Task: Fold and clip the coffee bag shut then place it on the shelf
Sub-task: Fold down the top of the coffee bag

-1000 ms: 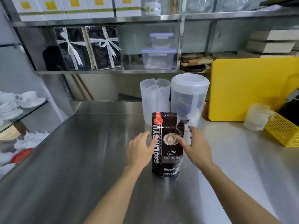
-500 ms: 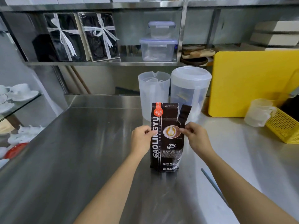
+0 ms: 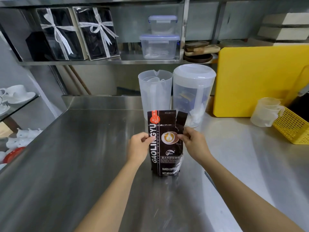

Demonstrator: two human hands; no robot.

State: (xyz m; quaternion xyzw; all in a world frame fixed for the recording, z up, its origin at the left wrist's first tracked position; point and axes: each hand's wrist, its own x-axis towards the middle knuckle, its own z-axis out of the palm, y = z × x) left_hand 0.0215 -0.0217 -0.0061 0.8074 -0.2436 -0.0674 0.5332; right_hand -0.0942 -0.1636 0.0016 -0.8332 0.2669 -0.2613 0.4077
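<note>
Coffee bag (image 3: 164,144): dark brown pouch with white and red print, stood upright on the steel counter (image 3: 66,164), top unfolded, a torn strip standing up at its upper right corner. Left hand (image 3: 139,146) pinched the bag's left edge at mid-height, fingers curled closed on it. Right hand (image 3: 194,144) pinched the right edge just under the tear, fingers likewise closed on the bag. Behind the bag, close by: open translucent pitcher (image 3: 154,91) and, to its right, lidded translucent jug (image 3: 194,91). Further right: yellow cutting board (image 3: 257,79) propped upright against the back, clear measuring cup (image 3: 265,113), yellow basket (image 3: 292,129) just beside the cup. Shelf (image 3: 100,62) above the counter's rear held two ribboned black boxes (image 3: 78,33) and two stacked clear containers (image 3: 159,39). White cups and saucers (image 3: 15,96) sat on a glass ledge at far left.
</note>
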